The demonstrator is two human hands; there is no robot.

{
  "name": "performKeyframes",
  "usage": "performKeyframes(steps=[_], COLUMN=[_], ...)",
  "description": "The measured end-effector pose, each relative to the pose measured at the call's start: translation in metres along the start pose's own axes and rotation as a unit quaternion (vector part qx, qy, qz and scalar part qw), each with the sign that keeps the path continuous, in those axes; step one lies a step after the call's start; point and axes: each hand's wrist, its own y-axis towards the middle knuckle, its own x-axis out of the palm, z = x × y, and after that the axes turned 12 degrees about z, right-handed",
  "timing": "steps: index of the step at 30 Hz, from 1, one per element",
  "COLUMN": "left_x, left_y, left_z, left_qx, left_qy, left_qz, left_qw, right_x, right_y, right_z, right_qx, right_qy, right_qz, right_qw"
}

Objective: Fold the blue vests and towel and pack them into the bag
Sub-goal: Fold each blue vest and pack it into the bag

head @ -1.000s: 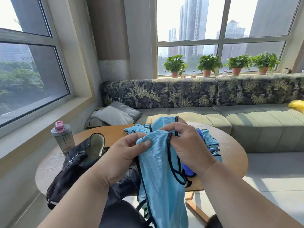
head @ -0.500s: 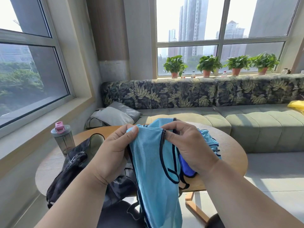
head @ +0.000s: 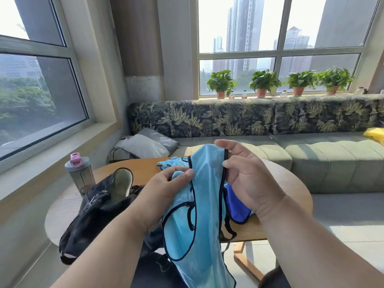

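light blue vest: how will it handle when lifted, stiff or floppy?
Likely floppy: the light blue vest sags below both hands, left hand and right hand. Probably light, since the mesh looks thin. Its dangling dark straps may snag on the table edge.

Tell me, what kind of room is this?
Probably a lounge or sitting corner high up in a city building: a long leaf-patterned sofa, potted plants on the windowsill, and towers outside the big window.

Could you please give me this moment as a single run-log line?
step: folding | left hand: grips light blue mesh vest | right hand: pinches its dark trim | black fabric bag: open on round wooden table
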Motion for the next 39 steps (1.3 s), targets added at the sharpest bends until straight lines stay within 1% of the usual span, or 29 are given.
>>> performKeyframes(steps=[3,5,7,11,14,17,21,23,26,30,33,37,39], left_x=[0.006,0.005,0.0,0.004,0.01,0.009,0.007,0.005,0.004,0.002,0.003,0.005,0.007], left_y=[0.0,0.001,0.002,-0.002,-0.001,0.002,0.001,0.001,-0.001,-0.002,-0.003,-0.004,-0.004], left_z=[-0.002,0.0,0.002,0.004,0.0,-0.001,-0.005,-0.007,-0.002,0.002,0.003,0.006,0.007], left_qx=[0.024,0.023,0.016,0.002,0.007,-0.001,-0.044,-0.043,-0.018,0.006,0.018,0.042,0.058], left_qy=[-0.016,-0.043,-0.06,-0.029,-0.03,-0.055,-0.089,-0.113,-0.135,-0.163,-0.149,-0.117,-0.104], left_qz=[0.021,0.032,0.025,-0.009,0.017,0.041,-0.009,-0.003,0.015,0.027,0.033,0.057,0.073], left_qw=[0.999,0.998,0.998,1.0,0.999,0.998,0.995,0.993,0.991,0.986,0.988,0.991,0.99], right_x=[-0.001,-0.003,-0.004,-0.001,0.001,0.002,0.001,0.0,0.0,-0.001,-0.002,0.0,0.001], right_y=[0.0,0.0,0.001,-0.002,-0.004,-0.005,-0.007,-0.008,-0.008,-0.008,-0.008,-0.008,-0.007], right_z=[0.0,0.0,0.0,0.002,0.006,0.007,0.006,0.006,0.006,0.005,0.006,0.001,-0.003], right_qx=[-0.004,-0.003,0.002,0.011,0.008,0.002,-0.006,-0.006,-0.012,-0.038,-0.058,-0.118,-0.137], right_qy=[-0.011,-0.02,-0.019,-0.027,-0.04,-0.059,-0.071,-0.073,-0.086,-0.151,-0.209,-0.308,-0.327], right_qz=[0.0,0.0,-0.004,-0.027,-0.037,-0.041,-0.043,-0.036,-0.03,-0.027,-0.01,0.036,0.043], right_qw=[1.0,1.0,1.0,0.999,0.999,0.997,0.997,0.997,0.996,0.987,0.976,0.943,0.934])
